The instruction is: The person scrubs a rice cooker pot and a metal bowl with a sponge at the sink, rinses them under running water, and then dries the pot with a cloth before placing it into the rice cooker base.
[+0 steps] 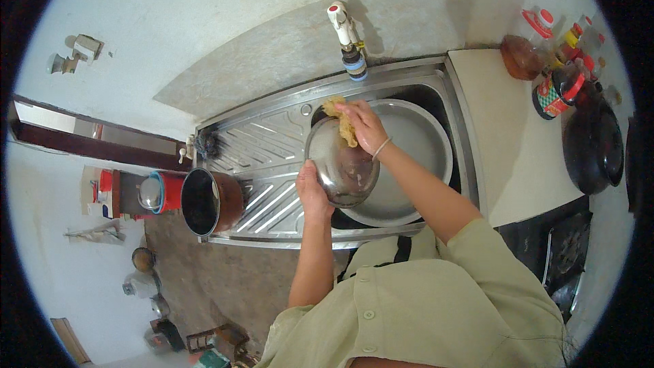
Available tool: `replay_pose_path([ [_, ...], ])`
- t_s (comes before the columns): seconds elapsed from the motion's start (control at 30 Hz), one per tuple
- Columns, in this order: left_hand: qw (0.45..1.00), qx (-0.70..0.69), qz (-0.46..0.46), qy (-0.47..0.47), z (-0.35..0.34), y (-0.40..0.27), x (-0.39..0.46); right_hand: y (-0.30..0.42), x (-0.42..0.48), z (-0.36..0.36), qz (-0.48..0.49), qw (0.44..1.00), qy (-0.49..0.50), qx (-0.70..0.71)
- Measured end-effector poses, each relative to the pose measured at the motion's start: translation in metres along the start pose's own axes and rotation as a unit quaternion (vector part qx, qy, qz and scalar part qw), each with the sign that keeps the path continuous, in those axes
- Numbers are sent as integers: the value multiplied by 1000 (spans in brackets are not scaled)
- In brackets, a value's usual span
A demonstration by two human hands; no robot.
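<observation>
My left hand (313, 193) grips the near left rim of a shiny metal bowl (340, 179), which is tilted with its rounded outside up. Against the bowl's upper right side, my right hand (364, 125) holds a yellowish scrubbing cloth (347, 130). Both hands are over the left part of the sink basin. Beneath them, a large round metal basin (429, 112) sits in the sink and partly lies hidden under the bowl and my right arm. A white tap (343, 25) with a blue-ringed nozzle stands behind, with no water seen running.
Left of the basin lies the ribbed steel drainboard (271, 163), bearing a dark scourer (207, 144) and a brown pot (230, 202) at its left end. On the right, a pale counter (511, 163) holds bottles (526, 59) and a black pan (592, 148), beside a stove (562, 250).
</observation>
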State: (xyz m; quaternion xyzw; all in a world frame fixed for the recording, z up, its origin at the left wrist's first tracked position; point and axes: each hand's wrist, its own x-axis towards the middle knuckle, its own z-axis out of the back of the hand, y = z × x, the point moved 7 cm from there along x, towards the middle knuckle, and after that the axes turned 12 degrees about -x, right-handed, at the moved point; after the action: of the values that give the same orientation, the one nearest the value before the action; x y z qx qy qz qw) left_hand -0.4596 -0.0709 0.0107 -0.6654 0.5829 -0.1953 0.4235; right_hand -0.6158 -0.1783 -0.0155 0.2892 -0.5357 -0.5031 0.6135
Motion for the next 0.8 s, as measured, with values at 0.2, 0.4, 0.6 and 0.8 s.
replay_pose_path([
  [0.2,983,-154,11,-98,24,-14,24,21,-52,5,84,992,-39,-83],
  [0.4,984,-173,24,-23,41,5,41,116,-79,-31,263,940,114,-185],
  [0.6,1000,0,-20,22,33,20,19,85,-21,-36,213,964,72,-142],
  [0.8,996,57,69,21,20,34,12,14,10,17,-35,982,77,-168],
])
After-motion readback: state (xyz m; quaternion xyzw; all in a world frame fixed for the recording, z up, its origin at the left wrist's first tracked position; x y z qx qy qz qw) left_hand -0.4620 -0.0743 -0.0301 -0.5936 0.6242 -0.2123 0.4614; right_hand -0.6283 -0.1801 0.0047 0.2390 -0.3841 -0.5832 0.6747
